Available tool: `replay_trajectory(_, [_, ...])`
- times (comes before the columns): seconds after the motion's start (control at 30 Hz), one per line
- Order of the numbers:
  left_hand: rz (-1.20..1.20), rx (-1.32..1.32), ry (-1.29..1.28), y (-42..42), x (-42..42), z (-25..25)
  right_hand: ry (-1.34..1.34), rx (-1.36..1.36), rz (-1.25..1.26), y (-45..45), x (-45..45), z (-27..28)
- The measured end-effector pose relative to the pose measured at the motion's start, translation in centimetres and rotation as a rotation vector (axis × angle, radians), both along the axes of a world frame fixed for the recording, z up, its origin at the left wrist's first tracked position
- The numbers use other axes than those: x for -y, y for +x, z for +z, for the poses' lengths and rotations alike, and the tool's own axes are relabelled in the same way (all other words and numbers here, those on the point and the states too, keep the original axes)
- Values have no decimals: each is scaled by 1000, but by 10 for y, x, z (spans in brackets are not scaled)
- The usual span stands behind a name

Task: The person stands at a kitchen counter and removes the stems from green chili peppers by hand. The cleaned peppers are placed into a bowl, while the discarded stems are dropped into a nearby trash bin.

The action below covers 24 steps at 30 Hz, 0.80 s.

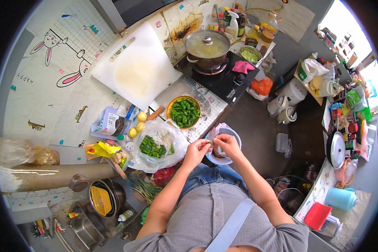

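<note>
My left hand and my right hand meet at the fingertips over a lined blue waste bin. Between them is a small green pepper, mostly covered by the fingers; my left fingers pinch it, and the right fingertips are close beside it. Left of my hands lies an open clear plastic bag with green peppers inside. Behind it, a yellow-rimmed bowl holds more green peppers.
A lidded pot stands on a black gas stove. A white cutting board leans at the wall. Several yellow round items and a wooden handle lie near the bag. A metal bowl of chopped greens is beyond the stove.
</note>
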<state>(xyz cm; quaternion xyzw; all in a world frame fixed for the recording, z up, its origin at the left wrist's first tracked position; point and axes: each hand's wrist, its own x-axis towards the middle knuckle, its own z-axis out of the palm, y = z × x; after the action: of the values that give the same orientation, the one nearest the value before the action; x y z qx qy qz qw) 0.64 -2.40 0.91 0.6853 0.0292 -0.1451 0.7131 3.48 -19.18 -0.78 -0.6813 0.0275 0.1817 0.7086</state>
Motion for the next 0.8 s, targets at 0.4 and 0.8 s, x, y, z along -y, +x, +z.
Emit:
replay_trajectory(0.4, [149,-469,-627,-3,4,-24,-936,395,56,-5,42,8])
replay_trajectory(0.8, [255,-516,-627,-6,-24,-35,-938,615,220,3,4,5])
